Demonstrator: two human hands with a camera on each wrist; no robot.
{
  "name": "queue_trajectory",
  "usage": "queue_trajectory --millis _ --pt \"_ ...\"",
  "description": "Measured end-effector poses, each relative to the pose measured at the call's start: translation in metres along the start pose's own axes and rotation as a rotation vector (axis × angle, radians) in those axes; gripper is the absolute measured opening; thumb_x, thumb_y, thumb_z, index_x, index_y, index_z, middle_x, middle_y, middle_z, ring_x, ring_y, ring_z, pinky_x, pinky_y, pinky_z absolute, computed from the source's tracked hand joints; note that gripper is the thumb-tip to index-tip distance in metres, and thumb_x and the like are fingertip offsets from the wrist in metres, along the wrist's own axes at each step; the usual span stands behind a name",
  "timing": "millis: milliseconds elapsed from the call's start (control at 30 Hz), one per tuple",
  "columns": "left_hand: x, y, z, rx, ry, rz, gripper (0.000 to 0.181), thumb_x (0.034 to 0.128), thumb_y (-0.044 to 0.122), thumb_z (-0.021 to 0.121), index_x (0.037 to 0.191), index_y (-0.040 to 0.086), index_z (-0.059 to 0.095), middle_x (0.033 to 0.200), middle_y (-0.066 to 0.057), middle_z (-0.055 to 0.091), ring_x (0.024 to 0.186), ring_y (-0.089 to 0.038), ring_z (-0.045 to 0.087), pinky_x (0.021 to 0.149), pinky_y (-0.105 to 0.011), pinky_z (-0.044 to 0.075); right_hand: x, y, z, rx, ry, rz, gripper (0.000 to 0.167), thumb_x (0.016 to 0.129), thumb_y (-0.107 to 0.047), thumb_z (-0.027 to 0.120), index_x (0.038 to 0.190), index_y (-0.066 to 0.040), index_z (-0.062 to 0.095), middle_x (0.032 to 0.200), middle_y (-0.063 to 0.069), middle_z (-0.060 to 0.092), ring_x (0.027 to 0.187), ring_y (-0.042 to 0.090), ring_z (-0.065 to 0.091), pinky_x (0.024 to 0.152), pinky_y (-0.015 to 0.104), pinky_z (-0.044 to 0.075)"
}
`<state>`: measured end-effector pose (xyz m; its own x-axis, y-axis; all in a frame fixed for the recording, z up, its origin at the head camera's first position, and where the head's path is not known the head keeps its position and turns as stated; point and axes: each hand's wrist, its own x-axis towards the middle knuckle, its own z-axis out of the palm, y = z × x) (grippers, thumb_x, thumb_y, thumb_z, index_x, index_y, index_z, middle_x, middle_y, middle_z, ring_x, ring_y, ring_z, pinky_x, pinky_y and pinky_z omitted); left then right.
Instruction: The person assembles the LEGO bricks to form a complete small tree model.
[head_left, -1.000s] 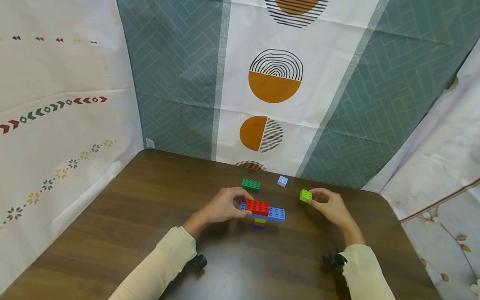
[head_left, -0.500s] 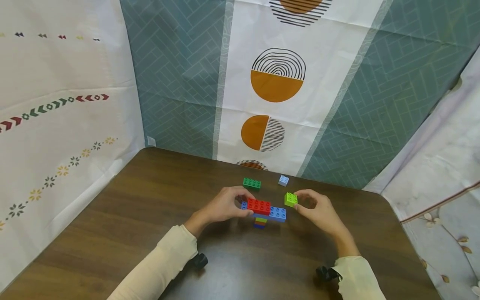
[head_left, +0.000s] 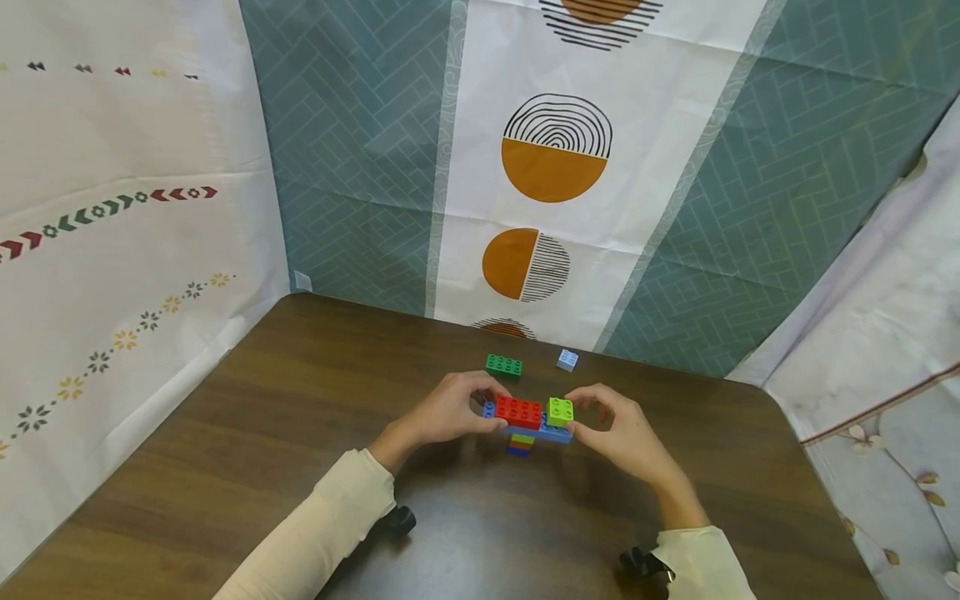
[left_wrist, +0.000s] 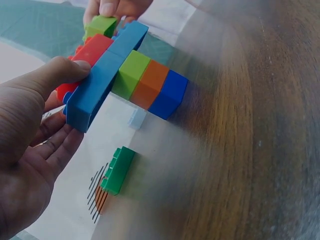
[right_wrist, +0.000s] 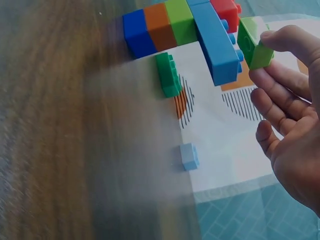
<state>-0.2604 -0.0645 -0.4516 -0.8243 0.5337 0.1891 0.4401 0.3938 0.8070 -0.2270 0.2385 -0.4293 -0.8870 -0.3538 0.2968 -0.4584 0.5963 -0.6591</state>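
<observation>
A column of dark blue (left_wrist: 169, 95), orange (left_wrist: 149, 84) and lime (left_wrist: 131, 74) blocks carries a long blue beam (right_wrist: 215, 45). On the beam sits a red brick (head_left: 518, 411), left of its middle in the head view. My left hand (head_left: 447, 409) grips the beam's left end and the red brick, thumb on the red side. Between thumb and fingers, my right hand (head_left: 624, 429) pinches a lime block (right_wrist: 254, 42) just above the beam's right-hand studs; a narrow gap shows between them in the right wrist view.
Behind the structure on the wooden table (head_left: 300, 400) lie a green brick (head_left: 503, 366) and a small light blue block (head_left: 567, 360). Patterned cloth (head_left: 352, 167) hangs along the table's back edge.
The right hand has carried the lime block leftward from the right side of the table to over the beam's right end. The left hand has kept its grip on the structure.
</observation>
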Motion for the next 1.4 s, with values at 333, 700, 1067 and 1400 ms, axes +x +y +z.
queue_trajectory --millis 333,700,1067,1400 --pt "0.001 -0.001 0.001 -0.016 -0.001 0.008 0.032 0.0865 0.025 0.083 0.116 0.018 0.073 0.11 0.005 0.069 0.099 -0.015 0.061 0.085 -0.032 0.061 -0.002 0.002 0.01 0.013 -0.033 -0.001 0.036 0.087 -0.02 0.082 0.119 -0.029 0.068 0.105 -0.01 0.066 0.098 0.011 0.057 0.08 0.03 0.045" --pt "0.002 0.0 0.002 -0.019 -0.002 0.015 0.032 0.0868 0.024 0.084 0.116 0.017 0.073 0.11 0.004 0.07 0.1 -0.015 0.06 0.088 -0.036 0.061 -0.004 0.004 0.012 0.051 -0.014 -0.008 0.032 0.089 -0.022 0.081 0.118 -0.028 0.07 0.106 -0.009 0.066 0.097 0.012 0.057 0.079 0.034 0.046" --pt "0.002 0.001 0.002 -0.02 0.003 0.017 0.032 0.0869 0.024 0.084 0.116 0.017 0.073 0.11 0.003 0.07 0.102 -0.016 0.06 0.091 -0.042 0.06 -0.002 0.004 0.014 0.068 0.006 -0.029 0.028 0.089 -0.022 0.082 0.115 -0.028 0.071 0.105 -0.01 0.067 0.094 0.014 0.058 0.078 0.035 0.046" --pt "-0.001 -0.002 0.0 -0.011 0.004 0.024 0.033 0.0868 0.025 0.084 0.117 0.017 0.073 0.11 0.004 0.07 0.102 -0.016 0.061 0.091 -0.043 0.061 0.0 0.004 0.017 0.084 -0.001 -0.02 0.027 0.089 -0.022 0.081 0.114 -0.028 0.071 0.103 -0.009 0.067 0.094 0.017 0.058 0.076 0.04 0.047"
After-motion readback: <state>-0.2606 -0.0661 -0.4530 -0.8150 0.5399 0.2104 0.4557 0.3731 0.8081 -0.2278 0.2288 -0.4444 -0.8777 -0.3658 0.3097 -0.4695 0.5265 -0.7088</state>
